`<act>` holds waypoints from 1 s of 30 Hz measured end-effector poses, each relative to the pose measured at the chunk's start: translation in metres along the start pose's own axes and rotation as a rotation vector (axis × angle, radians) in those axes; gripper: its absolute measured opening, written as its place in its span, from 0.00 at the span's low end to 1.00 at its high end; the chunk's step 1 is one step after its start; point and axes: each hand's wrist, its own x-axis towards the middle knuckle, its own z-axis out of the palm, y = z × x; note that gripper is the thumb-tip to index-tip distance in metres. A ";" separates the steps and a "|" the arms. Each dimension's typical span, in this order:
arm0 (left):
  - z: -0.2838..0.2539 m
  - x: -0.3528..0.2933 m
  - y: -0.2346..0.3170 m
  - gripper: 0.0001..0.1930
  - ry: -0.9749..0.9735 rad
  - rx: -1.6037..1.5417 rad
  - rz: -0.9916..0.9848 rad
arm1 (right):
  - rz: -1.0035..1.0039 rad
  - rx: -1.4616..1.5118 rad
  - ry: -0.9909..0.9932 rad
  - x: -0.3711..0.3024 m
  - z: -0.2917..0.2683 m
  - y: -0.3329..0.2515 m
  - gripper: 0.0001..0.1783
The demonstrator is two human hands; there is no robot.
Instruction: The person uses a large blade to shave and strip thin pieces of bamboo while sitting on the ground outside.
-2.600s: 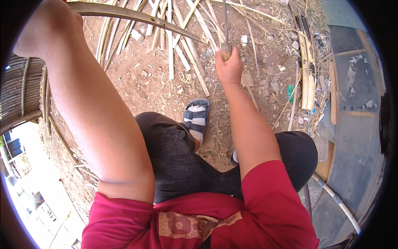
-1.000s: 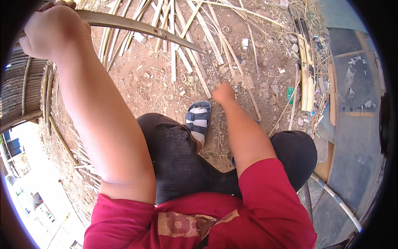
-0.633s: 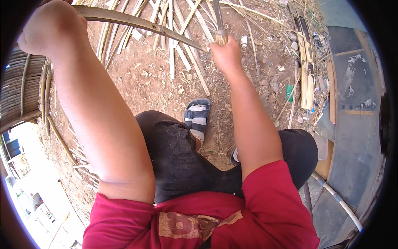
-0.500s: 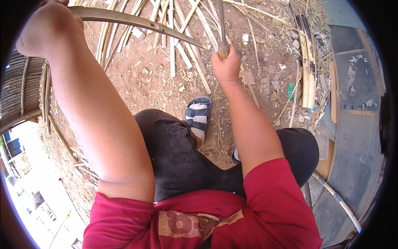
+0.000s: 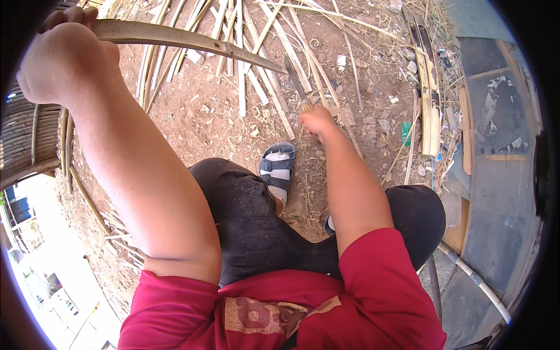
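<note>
High at the left, my left hand [image 5: 70, 61] is closed round a bamboo strip [image 5: 175, 38]. The strip runs from the fist toward the right, sloping toward me and narrowing to its end at the middle. My right hand [image 5: 319, 122] grips a knife by its light wooden handle. The knife's dark blade [image 5: 297, 81] points away and a little left, beside the strip's far end. Whether blade and strip touch, I cannot tell. Some of the left fingers lie in shadow at the picture's rim.
Several split bamboo strips [image 5: 240, 70] lie scattered on the dirt ground [image 5: 192, 116]. My sandalled foot [image 5: 277, 166] stands below them. Longer bamboo pieces [image 5: 430, 105] lie at the right, beside a dark panel [image 5: 501, 192]. A slatted bamboo structure [image 5: 29, 137] stands at the left.
My right hand has come toward me, and the knife has tilted left, its blade now by the strip's end. My left hand and the strip have shifted slightly toward me.
</note>
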 end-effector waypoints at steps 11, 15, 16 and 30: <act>-0.004 -0.004 -0.002 0.09 0.065 -0.102 -0.090 | -0.470 0.046 0.407 -0.038 -0.036 -0.093 0.20; 0.010 -0.015 0.010 0.10 0.163 0.031 -0.071 | -0.661 0.132 0.602 -0.036 -0.017 -0.084 0.19; 0.007 -0.014 0.006 0.10 0.162 0.010 -0.078 | -0.692 0.149 0.648 -0.024 -0.009 -0.066 0.19; -0.012 0.003 -0.013 0.09 0.150 -0.016 -0.061 | -0.316 -0.130 0.468 -0.008 0.005 -0.032 0.24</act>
